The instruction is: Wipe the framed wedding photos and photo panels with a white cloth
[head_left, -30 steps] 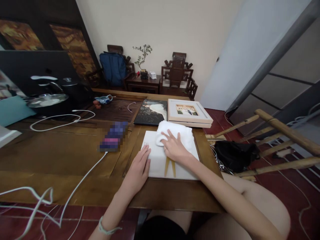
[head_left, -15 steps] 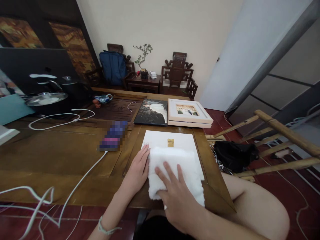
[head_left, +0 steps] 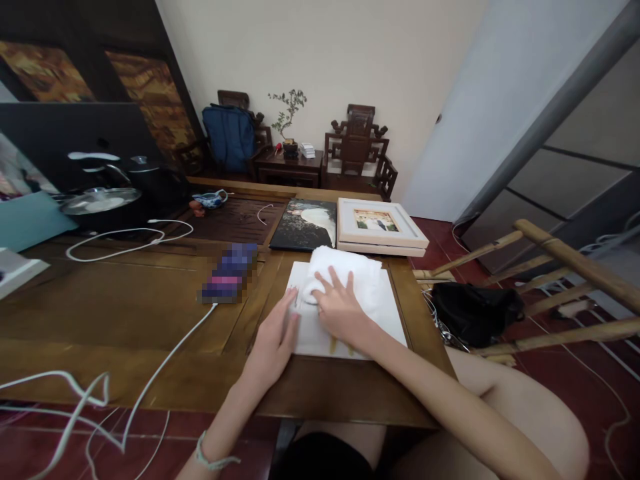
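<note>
A white board lies flat at the table's front right, with gold-coloured metal fittings partly showing near its front edge. My right hand presses a folded white towel on the far half of the board. Its fingers are spread over the fabric, and the thumb sits by the towel's folded left edge. At the board's left edge lies my left hand, fingers stretched forward and touching the edge, holding nothing. The towel hides part of the board.
Behind the board lie a dark photo panel and stacked pale frames. A phone on a white cable is to the left. Farther left stand a lidded pan and a black kettle. A bamboo rack stands at right.
My right hand has slid the towel away from me, from the board's near half to its far half. The near half is now uncovered. The left hand stays at the left edge.
</note>
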Tool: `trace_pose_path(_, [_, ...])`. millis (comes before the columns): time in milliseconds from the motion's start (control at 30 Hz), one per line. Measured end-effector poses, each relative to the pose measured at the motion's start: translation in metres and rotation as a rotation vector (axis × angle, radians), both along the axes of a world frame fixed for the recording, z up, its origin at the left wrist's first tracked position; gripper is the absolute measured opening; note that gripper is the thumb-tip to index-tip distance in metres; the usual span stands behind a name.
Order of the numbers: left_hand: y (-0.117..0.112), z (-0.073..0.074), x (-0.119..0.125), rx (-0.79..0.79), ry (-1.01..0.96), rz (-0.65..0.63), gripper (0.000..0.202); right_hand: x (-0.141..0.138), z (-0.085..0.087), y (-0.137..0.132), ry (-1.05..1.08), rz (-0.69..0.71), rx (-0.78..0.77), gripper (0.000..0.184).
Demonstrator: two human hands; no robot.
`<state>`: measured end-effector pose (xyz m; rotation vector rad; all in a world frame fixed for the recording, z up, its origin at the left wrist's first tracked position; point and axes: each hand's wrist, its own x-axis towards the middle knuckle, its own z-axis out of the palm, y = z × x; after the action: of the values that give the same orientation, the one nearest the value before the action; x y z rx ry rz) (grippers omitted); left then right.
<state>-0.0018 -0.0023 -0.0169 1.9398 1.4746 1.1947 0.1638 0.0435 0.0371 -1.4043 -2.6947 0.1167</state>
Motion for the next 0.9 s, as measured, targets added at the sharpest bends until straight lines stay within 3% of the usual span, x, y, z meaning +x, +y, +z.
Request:
trace_pose_path(133, [0.0,0.008,-0.004,-0.079,-0.256,0.139,0.046,-0.01,0.006,-0.035,-0.002,0.277,-0.036,0.031])
trace_pose_path(233, [0.0,0.008,-0.004,-0.069,-0.271,0.15,0.048,-0.002,0.014,-0.067,-0.005,0.459,-0.106,0.03])
trace_pose_path(367, [-0.001,0.0,-0.001,-0.012,-0.027,-0.004,0.048,0.018,0.029,-0.077,0.011,0.404,-0.208,0.03])
trace_pose_path(467, [-0.001,-0.007,0.0,0.029,0.165,-0.053,0.048,0.027,0.037,-0.052,0.028,0.211,-0.234,0.031])
trace_pose_path(600, [0.002,-0.013,0.001,0.112,0.3,-0.053,0.044,0.02,0.033,0.0,0.087,-0.003,-0.182,0.034])
trace_pose_path(733, [0.003,-0.013,0.001,0.153,0.371,-0.037,0.044,-0.005,0.026,0.04,0.104,-0.019,-0.153,0.037])
trace_pose_path(900, [0.003,-0.012,0.0,0.165,0.379,-0.043,0.045,-0.018,0.028,0.061,0.073,-0.017,-0.142,0.023])
